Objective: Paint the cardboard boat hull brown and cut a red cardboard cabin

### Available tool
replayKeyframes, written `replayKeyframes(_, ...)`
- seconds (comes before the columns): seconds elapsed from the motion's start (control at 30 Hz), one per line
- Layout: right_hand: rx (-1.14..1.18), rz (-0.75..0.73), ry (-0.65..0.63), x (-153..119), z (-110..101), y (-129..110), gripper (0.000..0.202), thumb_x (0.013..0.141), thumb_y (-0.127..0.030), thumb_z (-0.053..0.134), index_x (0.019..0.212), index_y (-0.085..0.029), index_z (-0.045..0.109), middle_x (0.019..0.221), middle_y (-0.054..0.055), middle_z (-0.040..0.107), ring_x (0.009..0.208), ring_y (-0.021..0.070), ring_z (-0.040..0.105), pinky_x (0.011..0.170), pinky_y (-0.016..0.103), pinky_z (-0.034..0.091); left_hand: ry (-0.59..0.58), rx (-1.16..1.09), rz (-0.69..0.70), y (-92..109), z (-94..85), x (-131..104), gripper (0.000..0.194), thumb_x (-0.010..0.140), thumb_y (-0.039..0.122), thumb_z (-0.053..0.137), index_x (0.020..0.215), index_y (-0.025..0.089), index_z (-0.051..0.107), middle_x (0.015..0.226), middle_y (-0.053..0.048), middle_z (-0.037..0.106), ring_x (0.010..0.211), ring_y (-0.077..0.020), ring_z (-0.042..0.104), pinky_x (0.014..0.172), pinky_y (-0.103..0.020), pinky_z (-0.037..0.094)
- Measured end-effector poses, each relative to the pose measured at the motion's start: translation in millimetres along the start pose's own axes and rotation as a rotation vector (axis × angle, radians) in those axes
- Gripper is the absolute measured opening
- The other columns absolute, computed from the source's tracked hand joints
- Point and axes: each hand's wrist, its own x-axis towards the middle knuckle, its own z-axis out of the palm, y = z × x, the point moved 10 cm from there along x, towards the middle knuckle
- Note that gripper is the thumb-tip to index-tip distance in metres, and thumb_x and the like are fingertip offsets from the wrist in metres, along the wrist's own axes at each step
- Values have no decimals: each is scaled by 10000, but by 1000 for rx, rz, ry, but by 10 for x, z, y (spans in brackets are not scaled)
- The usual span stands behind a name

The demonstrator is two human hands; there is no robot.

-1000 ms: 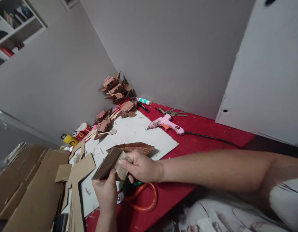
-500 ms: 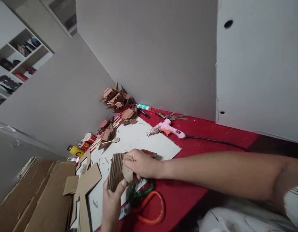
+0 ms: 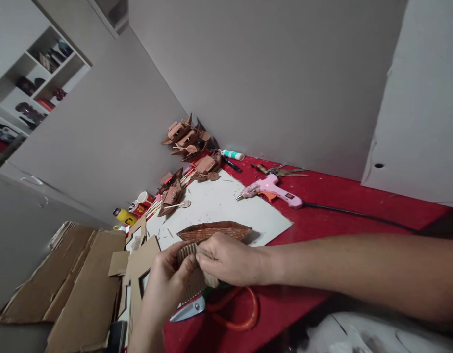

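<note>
A small piece of corrugated cardboard (image 3: 194,284) is held between both hands over the near edge of the white board (image 3: 212,201). My left hand (image 3: 171,272) pinches its left side with thumb and fingers, and my right hand (image 3: 226,260) grips its upper right part. Just beyond the hands lies a brown boat hull (image 3: 215,230) on the board. Scissors (image 3: 193,309) with orange and green handles rest below the hands on the red tabletop (image 3: 278,318).
A pink glue gun (image 3: 272,190) with a black cord lies at the right. Several small model boats (image 3: 188,137) stand at the back. Cardboard sheets (image 3: 87,294) are stacked at the left, near a yellow bottle (image 3: 125,216) and a red cup (image 3: 144,198).
The cardboard has been turned and lowered, and my left hand has moved up closer to my right. The boat hull and scissor blades are now more exposed. The view has shifted.
</note>
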Motion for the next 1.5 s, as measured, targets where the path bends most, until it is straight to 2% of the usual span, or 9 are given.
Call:
replayKeyframes(0.13, 6, -76, 5, 1, -23, -36, 303, 817, -161, 460, 521, -177, 398, 517, -34, 440, 509, 86, 375, 522, 219, 290, 62, 94, 58, 54, -45, -39, 232, 867, 355, 580, 828, 139, 655, 705, -22, 628, 671, -151, 542, 587, -227, 418)
replayKeyframes(0.37, 76, -264, 30, -62, 53, -88, 336, 879, -229, 409, 547, -188, 384, 502, -54, 378, 466, 77, 348, 500, 221, 276, 162, 40, 7, -161, -155, -125, 264, 852, 409, 597, 839, 148, 637, 718, -25, 625, 698, -170, 580, 599, -235, 442)
replayKeyframes(0.57, -36, -182, -31, -33, 130, -11, 328, 856, -181, 467, 530, -167, 499, 497, -31, 506, 459, 78, 409, 500, 211, 303, 174, -43, -25, -238, -177, -87, 257, 790, 382, 658, 896, 148, 676, 730, -30, 679, 680, -173, 616, 591, -232, 476)
replayKeyframes(0.73, -103, -230, -138, -76, 208, -107, 314, 867, -177, 455, 574, -160, 566, 525, -6, 577, 468, 90, 474, 510, 210, 324, 161, 29, 22, -132, -167, -74, 239, 747, 315, 687, 927, 161, 714, 840, -60, 739, 747, -198, 673, 643, -251, 514)
replayKeyframes(0.9, -231, -269, -73, -91, 174, -134, 289, 870, -205, 478, 596, -161, 558, 547, 8, 580, 491, 101, 448, 515, 231, 300, 319, 108, 131, 6, -199, -172, 202, 766, 254, 648, 939, 180, 722, 725, -23, 735, 614, -161, 654, 544, -219, 491)
replayKeyframes(1.07, -208, -399, 1, -139, 125, -211, 339, 916, -239, 401, 607, -171, 525, 568, 16, 568, 522, 110, 466, 530, 238, 317, 423, 227, 258, 134, -260, -299, 199, 774, 244, 663, 952, 199, 739, 846, -44, 769, 709, -189, 705, 606, -234, 540)
replayKeyframes(1.23, -184, -503, 13, -175, 117, -280, 374, 930, -274, 363, 579, -192, 459, 549, 5, 507, 505, 109, 411, 512, 248, 295, 492, 197, 207, 52, -402, -387, 227, 784, 306, 688, 968, 189, 749, 912, -74, 772, 770, -219, 722, 651, -270, 571)
replayKeyframes(1.33, -122, -452, 10, -163, 84, -273, 358, 902, -280, 396, 555, -194, 420, 517, -24, 436, 487, 97, 360, 502, 249, 274, 503, 208, 212, 15, -418, -427, 233, 797, 301, 686, 1004, 209, 740, 954, -64, 768, 814, -214, 720, 685, -265, 571)
replayKeyframes(1.5, 158, -155, -42, -69, 29, -109, 330, 860, -341, 479, 575, -175, 463, 520, -52, 388, 505, 81, 376, 481, 208, 287, 524, 351, 401, 161, -280, -539, 222, 812, 241, 662, 1025, 207, 715, 914, -58, 768, 760, -191, 722, 687, -248, 557)
